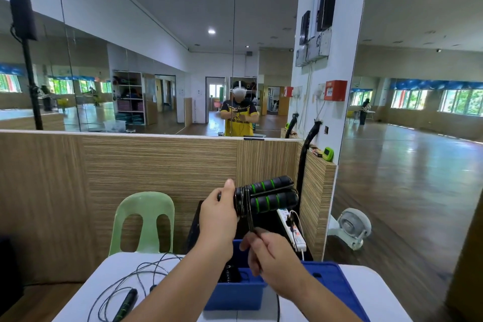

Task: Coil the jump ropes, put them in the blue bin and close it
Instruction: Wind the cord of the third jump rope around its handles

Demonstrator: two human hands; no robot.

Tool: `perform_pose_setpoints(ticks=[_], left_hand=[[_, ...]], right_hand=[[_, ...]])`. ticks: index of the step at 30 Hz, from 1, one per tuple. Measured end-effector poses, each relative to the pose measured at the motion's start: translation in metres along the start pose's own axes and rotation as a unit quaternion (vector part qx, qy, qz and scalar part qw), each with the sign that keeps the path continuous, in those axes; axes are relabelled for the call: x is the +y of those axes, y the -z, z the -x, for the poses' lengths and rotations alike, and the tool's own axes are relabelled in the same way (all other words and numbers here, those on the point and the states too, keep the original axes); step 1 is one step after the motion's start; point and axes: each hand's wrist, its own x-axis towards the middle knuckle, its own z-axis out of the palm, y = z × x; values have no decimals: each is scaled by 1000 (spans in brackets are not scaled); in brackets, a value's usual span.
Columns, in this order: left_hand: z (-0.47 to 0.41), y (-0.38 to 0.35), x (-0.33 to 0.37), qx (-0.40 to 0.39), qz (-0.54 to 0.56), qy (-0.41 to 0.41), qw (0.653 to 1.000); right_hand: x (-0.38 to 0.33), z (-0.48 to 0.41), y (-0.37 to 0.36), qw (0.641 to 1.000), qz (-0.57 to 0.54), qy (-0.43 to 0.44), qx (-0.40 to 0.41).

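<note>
My left hand [218, 213] grips the two black, green-ringed handles [271, 195] of a jump rope, held side by side above the blue bin [235, 295]. Thin black cord is wound around the handles near my fingers. My right hand [266, 253] pinches the loose end of that cord [250, 219] just below the handles. Something dark lies inside the open bin. The blue lid [332, 280] lies flat on the table to the right of the bin. A second jump rope [128, 300] sprawls uncoiled on the white table at the left.
The white table [104, 277] stands against a wood-panelled partition [156, 165]. A pale green plastic chair [143, 219] sits behind it, and a white power strip [292, 227] lies on a dark surface behind the bin. A small fan [352, 225] rests on the floor at right.
</note>
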Motion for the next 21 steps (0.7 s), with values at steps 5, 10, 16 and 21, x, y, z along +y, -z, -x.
perform_pose_setpoints(ticks=[5,10,16,21], left_hand=[[9,9,14,-94,22,-9,995],[9,21,19,-187,-34,-27,981],[2,30,13,-225,-82,-69,968],[-8,34,5,-149,-154,-120,969]], right_hand=[[-11,-13,45,992,36,-50,-110],[-38,-41,94,967,193,-64,-155],[-75,-69,110,960,255,-20,-112],[-98,-67,101,939,333,14,-78]])
